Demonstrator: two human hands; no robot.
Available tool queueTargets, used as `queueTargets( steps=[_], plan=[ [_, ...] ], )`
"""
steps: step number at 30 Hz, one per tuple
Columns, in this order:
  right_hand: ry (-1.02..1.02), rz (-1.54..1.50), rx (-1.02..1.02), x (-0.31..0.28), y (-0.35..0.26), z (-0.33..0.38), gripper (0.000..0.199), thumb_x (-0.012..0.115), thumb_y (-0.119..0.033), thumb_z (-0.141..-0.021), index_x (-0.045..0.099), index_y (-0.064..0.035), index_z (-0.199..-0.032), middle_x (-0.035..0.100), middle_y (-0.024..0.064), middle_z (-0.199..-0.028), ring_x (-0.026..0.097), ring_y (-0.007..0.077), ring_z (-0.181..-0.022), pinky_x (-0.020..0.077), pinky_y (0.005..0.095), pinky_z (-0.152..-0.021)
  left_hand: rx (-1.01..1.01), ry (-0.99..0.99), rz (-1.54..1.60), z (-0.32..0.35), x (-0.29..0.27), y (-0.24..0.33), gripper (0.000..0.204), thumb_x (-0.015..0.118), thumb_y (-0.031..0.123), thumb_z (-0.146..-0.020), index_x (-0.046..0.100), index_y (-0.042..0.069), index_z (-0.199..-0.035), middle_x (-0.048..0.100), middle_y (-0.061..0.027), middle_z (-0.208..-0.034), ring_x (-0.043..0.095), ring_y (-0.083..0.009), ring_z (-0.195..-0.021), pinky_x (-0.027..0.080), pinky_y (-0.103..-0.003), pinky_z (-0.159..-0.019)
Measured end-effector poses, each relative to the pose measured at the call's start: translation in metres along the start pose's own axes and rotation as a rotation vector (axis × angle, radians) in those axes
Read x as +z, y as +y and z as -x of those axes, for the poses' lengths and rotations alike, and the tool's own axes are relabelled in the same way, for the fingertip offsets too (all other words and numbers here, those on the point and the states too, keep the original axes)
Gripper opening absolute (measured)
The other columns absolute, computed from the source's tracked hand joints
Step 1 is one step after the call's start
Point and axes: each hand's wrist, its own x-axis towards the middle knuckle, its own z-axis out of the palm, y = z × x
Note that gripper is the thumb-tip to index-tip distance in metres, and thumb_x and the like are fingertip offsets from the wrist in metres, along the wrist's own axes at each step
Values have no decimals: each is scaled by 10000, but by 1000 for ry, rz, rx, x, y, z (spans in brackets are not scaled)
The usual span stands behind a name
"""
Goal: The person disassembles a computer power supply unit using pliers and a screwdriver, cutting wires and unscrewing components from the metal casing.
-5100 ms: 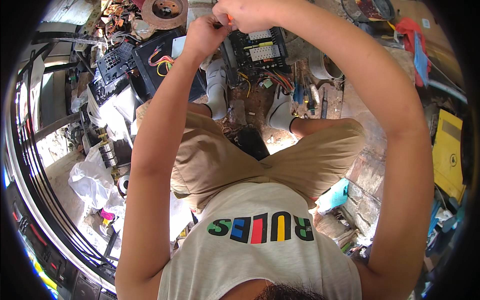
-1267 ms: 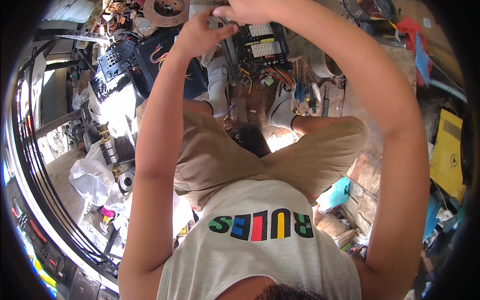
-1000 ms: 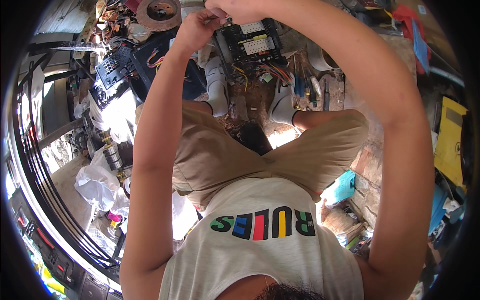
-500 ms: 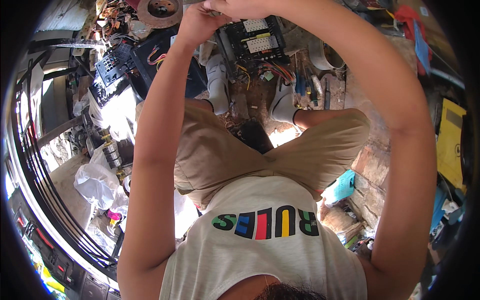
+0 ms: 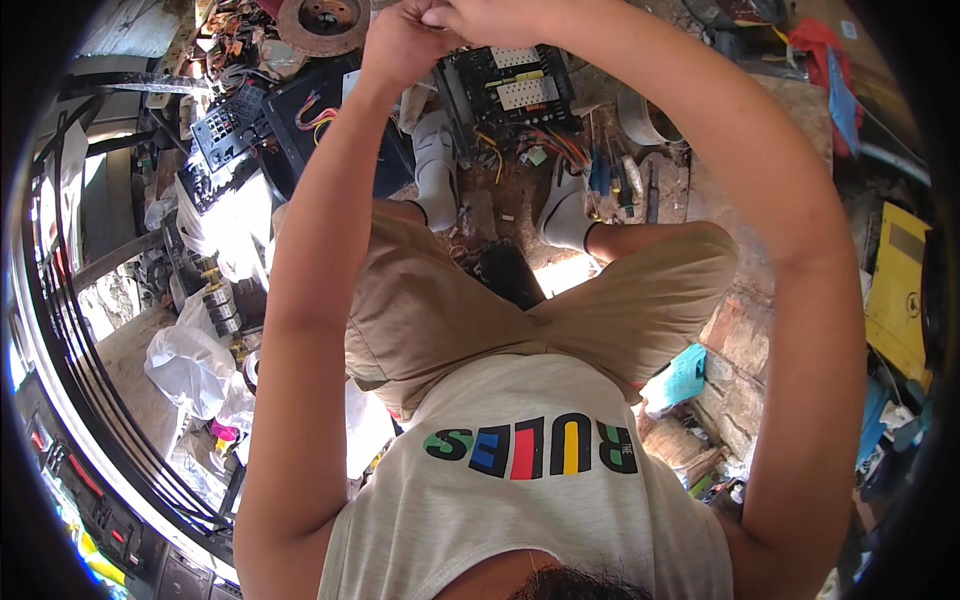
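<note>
Our left hand and right hand meet, fingers curled together; whether they pinch anything, we cannot tell. From them, the black circuit unit lies toward our body and slightly rightward, its partly hidden far edge nearer our right hand.

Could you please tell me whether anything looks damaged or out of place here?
Yes: just below the right hand, the circuit board unit lies uncovered, with coloured wires straggling by its near edge. The round metal disc left of the left hand looks rusty.
</note>
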Motion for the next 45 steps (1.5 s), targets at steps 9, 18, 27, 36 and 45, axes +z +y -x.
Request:
queueTargets(
  steps=[9, 18, 27, 36, 45],
  plan=[
    [193, 64, -299, 26, 29, 23, 220, 661, -97, -783, 631, -33, -991, 606, 199, -1011, 641, 377, -998, 530, 452, -841, -585, -480, 136, 14, -35, -13, 1070, 681, 757, -746, 433, -17, -1442, 505, -231, -1381, 532, -336, -1236, 485, -456, -979],
    [411, -88, -81, 75, 7, 46, 183, 601, -103, -867, 619, -56, -1043, 591, 144, -1029, 645, 362, -953, 535, 457, -819, -797, 91, 526, 49, 53, -25, 594, 778, 285, -777, 553, -109, -1160, 662, -132, -998, 679, -215, -915, 563, -378, -783],
    [876, -713, 141, 100, 4, 150, 216, 657, -55, -868, 665, -52, -1084, 657, 107, -964, 662, 266, -839, 531, 354, -725, -336, 47, 797, 88, 46, 53, 698, 891, 169, -657, 526, -33, -1218, 654, -122, -1092, 645, -208, -1001, 521, -340, -892],
    [372, -2097, 280, 106, -23, 282, 285, 671, -119, -944, 602, 1, -1193, 664, 77, -896, 596, 61, -709, 496, 226, -627, 220, 115, 467, 136, 36, 131, 1074, 949, 183, -506, 369, 17, -1395, 473, -202, -1393, 514, -277, -1267, 401, -377, -1073],
    [896, -1033, 239, 115, -59, 303, 321, 632, -243, -977, 625, 13, -1172, 641, 28, -782, 538, 78, -597, 460, 239, -567, 389, 169, 159, 164, 29, 165, 1111, 962, 193, -478, 377, 16, -1406, 442, -250, -1458, 472, -367, -1344, 392, -435, -1100]
  ],
)
